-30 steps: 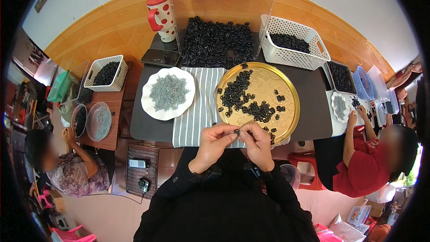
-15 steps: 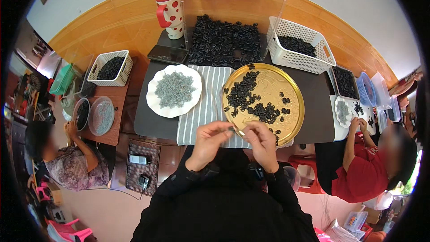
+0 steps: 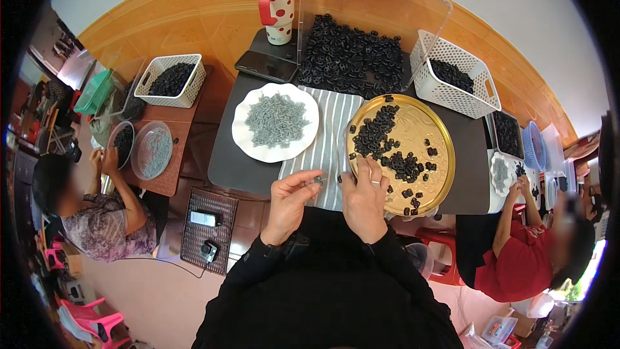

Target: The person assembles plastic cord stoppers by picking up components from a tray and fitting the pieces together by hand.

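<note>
My left hand [image 3: 290,205] is closed, its thumb and fingertips pinching small grey screws [image 3: 318,181], over the near end of the striped cloth [image 3: 318,148]. My right hand [image 3: 363,201], with a ring on one finger, reaches over the near left rim of the round gold tray [image 3: 439,155]. Its fingers are stretched out, tips by the small black parts [image 3: 403,167] lying there. One tiny black piece shows beside the right thumb; whether the thumb touches it I cannot tell. Left of the cloth, a white scalloped plate [image 3: 242,136] carries a heap of similar grey screws [image 3: 278,119].
Behind the tray, a clear bin [image 3: 445,10] holds many black parts. A white basket [image 3: 478,97] is to its right; a polka-dot tumbler [image 3: 279,13] and dark phone [image 3: 266,66] stand left. Co-workers sit at side tables, one left [image 3: 106,226], one right [image 3: 520,252].
My hands have separated: the right moved onto the gold tray's rim and its fingers straightened, while the left stays pinched over the cloth. The whole view has shifted slightly.
</note>
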`<action>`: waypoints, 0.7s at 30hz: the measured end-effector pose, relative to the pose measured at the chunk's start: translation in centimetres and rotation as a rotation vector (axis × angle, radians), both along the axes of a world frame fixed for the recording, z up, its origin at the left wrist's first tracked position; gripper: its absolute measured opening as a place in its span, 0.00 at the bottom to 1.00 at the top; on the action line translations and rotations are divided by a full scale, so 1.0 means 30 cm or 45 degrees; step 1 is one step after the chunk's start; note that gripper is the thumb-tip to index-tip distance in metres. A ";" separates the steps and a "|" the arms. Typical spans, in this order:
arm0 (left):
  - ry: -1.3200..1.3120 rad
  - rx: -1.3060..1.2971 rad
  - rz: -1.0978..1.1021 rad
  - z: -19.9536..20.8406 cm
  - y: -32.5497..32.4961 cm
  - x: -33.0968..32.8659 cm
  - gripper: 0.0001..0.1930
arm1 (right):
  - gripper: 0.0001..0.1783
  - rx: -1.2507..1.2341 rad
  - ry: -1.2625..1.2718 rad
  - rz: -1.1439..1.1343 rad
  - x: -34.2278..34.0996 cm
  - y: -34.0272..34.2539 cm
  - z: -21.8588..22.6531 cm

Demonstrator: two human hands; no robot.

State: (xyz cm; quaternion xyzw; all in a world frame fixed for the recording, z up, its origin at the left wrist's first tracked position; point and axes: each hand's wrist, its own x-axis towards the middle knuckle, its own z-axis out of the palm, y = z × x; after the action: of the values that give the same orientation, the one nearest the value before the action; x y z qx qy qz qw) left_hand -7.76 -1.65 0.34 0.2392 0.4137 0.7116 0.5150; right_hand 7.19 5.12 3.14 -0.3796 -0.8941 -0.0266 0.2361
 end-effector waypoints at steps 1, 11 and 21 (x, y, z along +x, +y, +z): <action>-0.007 0.003 0.005 -0.003 -0.002 -0.004 0.13 | 0.11 -0.017 -0.019 0.004 -0.004 -0.003 -0.002; -0.009 0.036 -0.054 -0.018 -0.004 -0.002 0.12 | 0.14 -0.027 -0.079 0.316 0.008 -0.004 -0.044; 0.015 0.032 -0.016 -0.027 -0.012 -0.007 0.13 | 0.14 -0.087 0.145 0.261 0.017 -0.024 -0.042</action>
State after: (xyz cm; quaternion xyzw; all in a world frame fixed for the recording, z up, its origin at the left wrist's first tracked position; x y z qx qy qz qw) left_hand -7.97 -2.01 -0.47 0.2524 0.4065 0.7121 0.5138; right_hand 7.71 4.40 1.89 -0.2948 -0.9138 0.0500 0.2749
